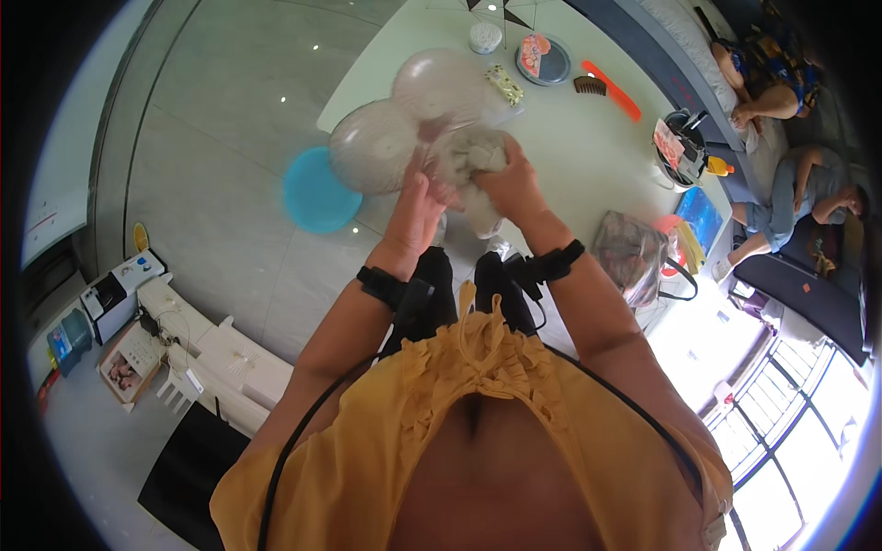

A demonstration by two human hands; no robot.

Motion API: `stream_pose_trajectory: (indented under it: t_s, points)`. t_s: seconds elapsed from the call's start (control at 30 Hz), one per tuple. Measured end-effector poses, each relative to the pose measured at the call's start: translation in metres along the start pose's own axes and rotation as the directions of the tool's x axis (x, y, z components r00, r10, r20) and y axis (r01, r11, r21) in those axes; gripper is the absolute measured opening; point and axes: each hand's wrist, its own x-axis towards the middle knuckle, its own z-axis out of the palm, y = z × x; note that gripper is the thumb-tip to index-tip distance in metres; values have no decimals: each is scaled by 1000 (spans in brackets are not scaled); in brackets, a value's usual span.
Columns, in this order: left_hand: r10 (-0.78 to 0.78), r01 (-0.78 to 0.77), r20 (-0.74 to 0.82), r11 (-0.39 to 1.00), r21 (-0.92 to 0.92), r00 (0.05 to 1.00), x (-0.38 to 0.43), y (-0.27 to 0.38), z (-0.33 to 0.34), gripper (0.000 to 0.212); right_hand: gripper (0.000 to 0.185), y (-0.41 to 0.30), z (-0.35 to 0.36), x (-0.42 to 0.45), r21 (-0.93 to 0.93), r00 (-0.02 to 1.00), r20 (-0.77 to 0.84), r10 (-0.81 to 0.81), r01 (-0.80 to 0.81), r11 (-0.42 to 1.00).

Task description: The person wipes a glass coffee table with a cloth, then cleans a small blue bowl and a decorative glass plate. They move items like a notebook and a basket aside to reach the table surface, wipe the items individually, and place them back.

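My left hand [417, 213] grips the near edge of a clear, round-lobed dish [379, 148], tilted above the table's corner. Two of its rounded lobes show plainly, and a pinkish part sits where they meet. In my right hand [513, 182] is a crumpled off-white cloth [475, 151], pressed against the dish's right side. The cloth and my fingers hide that side, and motion blurs it. Beyond and below the dish to the left is a blue round basin [320, 189], partly covered by it.
On the pale table [572, 158] are a tub of cotton swabs [485, 37], a round tin [544, 60], a red comb [613, 91], a dark comb [590, 85], a filled black container [679, 148] and a handbag [630, 258]. Two people sit at the right. A white cabinet [234, 358] stands left.
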Motion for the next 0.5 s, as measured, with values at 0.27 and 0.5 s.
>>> stream_pose_trajectory:
  t_s: [0.27,0.5]
  points:
    - [-143,124,-125,982,-145,982,-4,48,80,54,75,-27,-26,-62,-616,721,283,-632,642,457]
    - [-48,50,-74,998,26,996,-8,45,132,48,54,-55,-28,-75,-513,834,-13,-552,468,720]
